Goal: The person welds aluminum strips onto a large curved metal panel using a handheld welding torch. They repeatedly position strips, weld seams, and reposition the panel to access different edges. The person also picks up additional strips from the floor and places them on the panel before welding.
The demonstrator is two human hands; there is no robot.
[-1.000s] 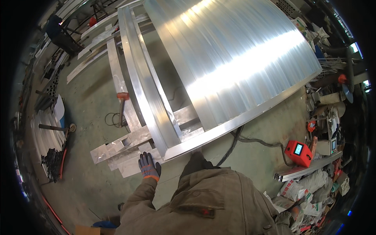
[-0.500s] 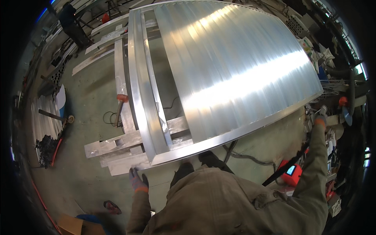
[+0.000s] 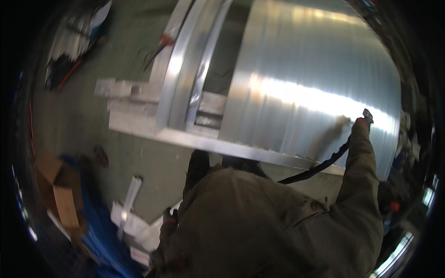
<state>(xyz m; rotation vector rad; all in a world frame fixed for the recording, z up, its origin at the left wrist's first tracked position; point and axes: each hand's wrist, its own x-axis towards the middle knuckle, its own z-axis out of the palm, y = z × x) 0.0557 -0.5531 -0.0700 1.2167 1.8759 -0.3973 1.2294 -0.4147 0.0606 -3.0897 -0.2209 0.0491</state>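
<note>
My right hand (image 3: pixel 363 122), gloved with an orange cuff, is raised over the right part of a shiny ribbed aluminium panel (image 3: pixel 273 116). It is closed around a small grey-headed tool (image 3: pixel 367 113), whose kind is blurred. A thick black cable (image 3: pixel 308 174) runs from my waist up toward that arm. Down beside my left hip, my gloved left hand (image 3: pixel 170 217) shows its fingers apart, and I see nothing in it. The panel's frame rail (image 3: pixel 241 150) passes just in front of my body.
Flat aluminium bars (image 3: pixel 132 121) jut out left under the frame. A red-headed mallet (image 3: pixel 166 40) lies across one bar. Lower left are an opened cardboard box (image 3: pixel 67 206), blue sheeting (image 3: pixel 104 231) and a pale metal strip (image 3: pixel 131 199) on the floor. Metal profiles (image 3: pixel 69 39) are stacked farther off.
My right hand has come from the panel's right end to above its surface, still gripping the tool. My left hand has dropped from the frame's corner to my side. The view has turned and shifted.
</note>
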